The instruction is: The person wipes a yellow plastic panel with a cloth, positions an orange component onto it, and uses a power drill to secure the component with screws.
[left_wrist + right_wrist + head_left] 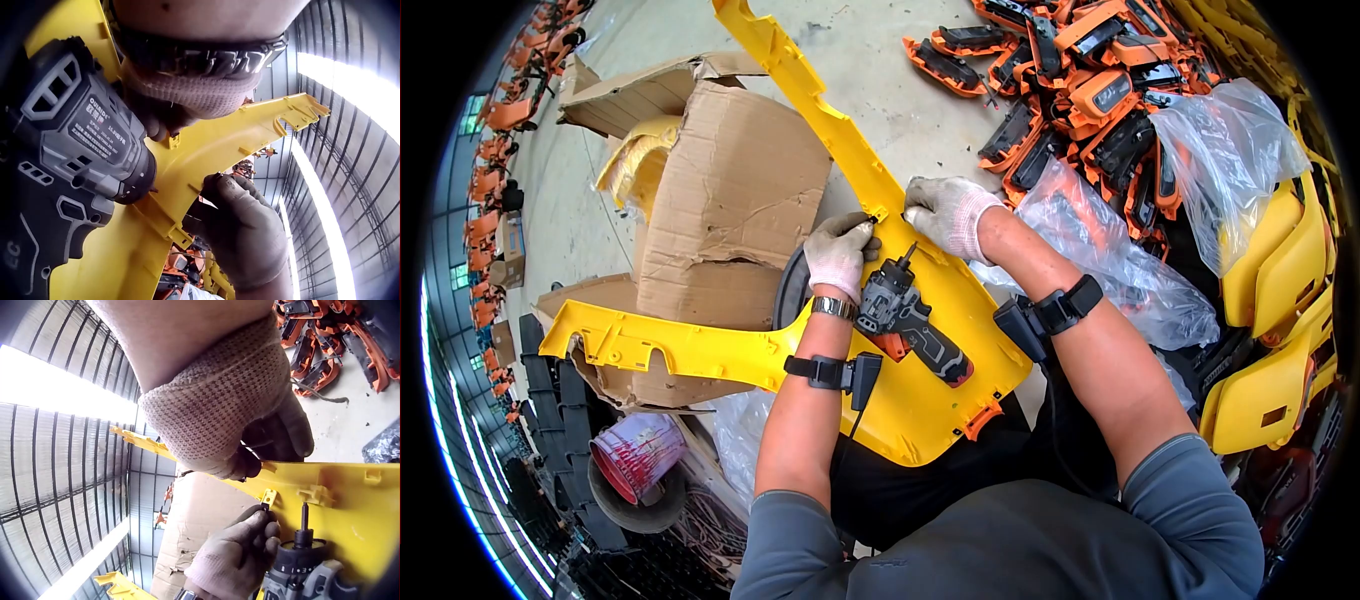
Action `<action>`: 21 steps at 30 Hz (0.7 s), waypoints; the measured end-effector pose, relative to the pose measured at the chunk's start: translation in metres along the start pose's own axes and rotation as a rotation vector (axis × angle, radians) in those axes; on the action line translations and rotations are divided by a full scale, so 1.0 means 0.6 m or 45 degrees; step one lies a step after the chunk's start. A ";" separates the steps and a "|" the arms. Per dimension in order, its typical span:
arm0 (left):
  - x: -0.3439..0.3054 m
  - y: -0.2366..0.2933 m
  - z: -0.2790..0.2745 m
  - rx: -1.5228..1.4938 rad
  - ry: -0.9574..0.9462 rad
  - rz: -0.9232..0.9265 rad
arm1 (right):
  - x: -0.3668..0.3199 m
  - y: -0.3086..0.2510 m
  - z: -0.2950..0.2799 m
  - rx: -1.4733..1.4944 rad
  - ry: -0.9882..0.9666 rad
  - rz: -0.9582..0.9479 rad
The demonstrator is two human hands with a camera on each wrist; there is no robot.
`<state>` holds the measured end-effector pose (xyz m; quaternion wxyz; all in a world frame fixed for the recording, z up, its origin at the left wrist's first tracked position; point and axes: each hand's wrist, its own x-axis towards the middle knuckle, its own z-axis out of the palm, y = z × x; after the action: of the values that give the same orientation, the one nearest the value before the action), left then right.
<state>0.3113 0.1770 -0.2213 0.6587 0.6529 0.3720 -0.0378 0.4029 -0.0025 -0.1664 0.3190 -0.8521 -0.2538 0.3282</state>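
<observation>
A large yellow plastic panel (945,300) with two long arms lies across the person's lap. The left hand (837,255) pinches a small black clip at a yellow tab (269,498) near the fork of the panel. At the opposite edge, the right hand (950,212) has its thumb and fingers curled at the panel's rim; a tiny dark spot shows by its fingertips in the left wrist view, too small to identify. Between the hands a grey and black cordless screwdriver (910,320) lies on the panel, its bit pointing toward the fork.
Cardboard (735,190) stands beyond the left hand. Orange and black parts (1100,100) are heaped at upper right, with clear plastic bags (1100,250) and yellow panels (1265,400) nearby. A stained bucket (638,455) sits at lower left.
</observation>
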 end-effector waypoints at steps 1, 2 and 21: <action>0.001 -0.001 0.000 -0.001 0.007 0.015 | 0.001 0.000 0.001 -0.004 -0.001 -0.003; 0.002 -0.003 0.000 0.008 0.017 0.035 | 0.002 0.001 0.003 -0.007 -0.002 -0.005; 0.013 -0.028 0.017 0.316 0.109 0.445 | 0.011 0.001 0.026 -0.075 0.113 -0.132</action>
<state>0.3123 0.1691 -0.2408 0.5533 0.7846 0.2734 0.0593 0.3962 0.0073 -0.1788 0.3214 -0.8604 -0.2928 0.2657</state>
